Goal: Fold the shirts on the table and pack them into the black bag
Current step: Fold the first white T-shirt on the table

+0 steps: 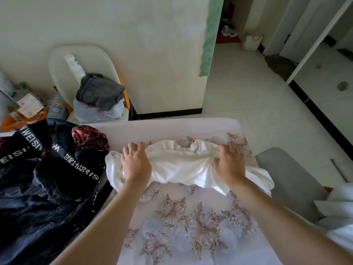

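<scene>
Far left: bag (47, 178), black, crumpled, mouth slack. Its straps (80, 159) carry white lettering and lie across it. It sits against the left edge of the tabletop (191, 217); what carries it underneath I cannot tell. A red-patterned cloth (87, 135) shows at the bag's upper right, touching it. Behind, by the wall: white chair (63, 62) loaded with a grey cloth (99, 90) on top of a pale packet (95, 111).

Centre: tabletop surface has a floral print, with the far strip plain. The shirt (181, 167), white, lies bunched crosswise on the far half of the tabletop, outside the bag. Its left end reaches close to the bag; whether they touch cannot be told. Its right end drapes toward the tabletop's right edge.

The left hand (135, 161) is palm down on the shirt's left part, its grip closed on the fabric with fingers curled over the far edge. The right hand (230, 161) is palm down on the shirt's right part, its grip likewise closed, the fingers gathering fabric near the collar. Both forearms reach in from the near side. The hands are well apart, with the shirt rumpled between them.

Right: grey chair (286, 180) just beside the tabletop's right edge. Far right, near corner: white fabric (340, 217), piled; what it is cannot be told. Beyond the tabletop: pale tiled floor (248, 92).
</scene>
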`<action>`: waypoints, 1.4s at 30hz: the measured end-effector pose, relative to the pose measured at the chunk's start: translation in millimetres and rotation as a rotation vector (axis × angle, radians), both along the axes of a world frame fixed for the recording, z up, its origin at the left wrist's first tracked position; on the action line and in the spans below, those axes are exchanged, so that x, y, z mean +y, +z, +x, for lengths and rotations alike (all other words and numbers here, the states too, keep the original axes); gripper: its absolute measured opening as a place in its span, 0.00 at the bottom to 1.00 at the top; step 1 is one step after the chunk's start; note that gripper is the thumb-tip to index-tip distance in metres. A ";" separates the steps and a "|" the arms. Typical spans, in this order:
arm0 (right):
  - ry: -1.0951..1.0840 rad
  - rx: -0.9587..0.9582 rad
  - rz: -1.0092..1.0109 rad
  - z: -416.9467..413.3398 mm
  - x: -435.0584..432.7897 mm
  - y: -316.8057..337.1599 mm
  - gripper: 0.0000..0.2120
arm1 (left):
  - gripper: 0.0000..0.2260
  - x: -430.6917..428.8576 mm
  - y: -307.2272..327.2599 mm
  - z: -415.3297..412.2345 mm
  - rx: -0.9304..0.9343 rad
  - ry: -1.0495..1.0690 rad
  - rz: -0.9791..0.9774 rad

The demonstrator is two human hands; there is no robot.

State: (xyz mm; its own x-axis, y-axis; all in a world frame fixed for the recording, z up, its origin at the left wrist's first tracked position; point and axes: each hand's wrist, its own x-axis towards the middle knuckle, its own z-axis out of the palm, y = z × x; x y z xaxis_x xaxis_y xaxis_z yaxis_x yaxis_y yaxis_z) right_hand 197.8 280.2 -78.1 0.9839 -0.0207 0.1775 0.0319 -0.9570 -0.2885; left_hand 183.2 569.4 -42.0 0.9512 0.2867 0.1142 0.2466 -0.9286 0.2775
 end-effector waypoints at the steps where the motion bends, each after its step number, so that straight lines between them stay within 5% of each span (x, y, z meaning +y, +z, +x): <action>1: 0.013 0.052 0.042 -6.2 -0.9 -6.4 0.10 | 0.16 -9.0 -7.9 -8.0 -0.020 -0.083 -0.040; 4: 0.276 0.128 0.231 -31.1 1.9 -19.1 0.08 | 0.11 -38.0 -31.2 -30.8 0.084 -0.369 -0.263; 7: 0.509 0.291 0.114 -48.1 3.9 -36.6 0.27 | 0.13 -54.4 -54.6 -40.6 0.301 -0.437 -0.241; 10: 0.461 0.238 -0.151 -49.9 4.6 -57.0 0.40 | 0.28 -55.6 -63.2 -36.1 0.434 -0.488 -0.029; 13: 0.296 0.168 -0.186 -36.6 9.9 -61.5 0.44 | 0.33 -56.1 -65.8 -26.5 0.420 -0.501 0.084; 21: 0.262 0.003 0.216 -2.4 14.0 -41.7 0.13 | 0.34 -91.8 -70.7 -20.2 0.315 -0.396 0.064; 26: 0.198 0.160 0.499 -9.0 9.3 9.6 0.10 | 0.23 -110.1 -54.8 -22.6 0.076 -0.314 -0.174; 28: 0.264 0.215 0.442 -16.3 2.4 29.7 0.10 | 0.19 -98.3 -38.9 -25.1 0.061 -0.240 -0.262; 31: 0.368 0.381 0.272 -28.2 -6.2 49.0 0.15 | 0.17 -72.8 -6.4 -32.0 0.272 -0.229 -0.225; 37: 0.449 0.380 0.025 -69.9 -4.6 73.2 0.15 | 0.14 -71.3 64.6 -61.7 0.658 -0.466 -0.284; 42: 0.393 0.889 -0.325 -127.9 1.4 69.1 0.07 | 0.16 -59.1 40.4 -130.7 1.023 -0.606 -0.340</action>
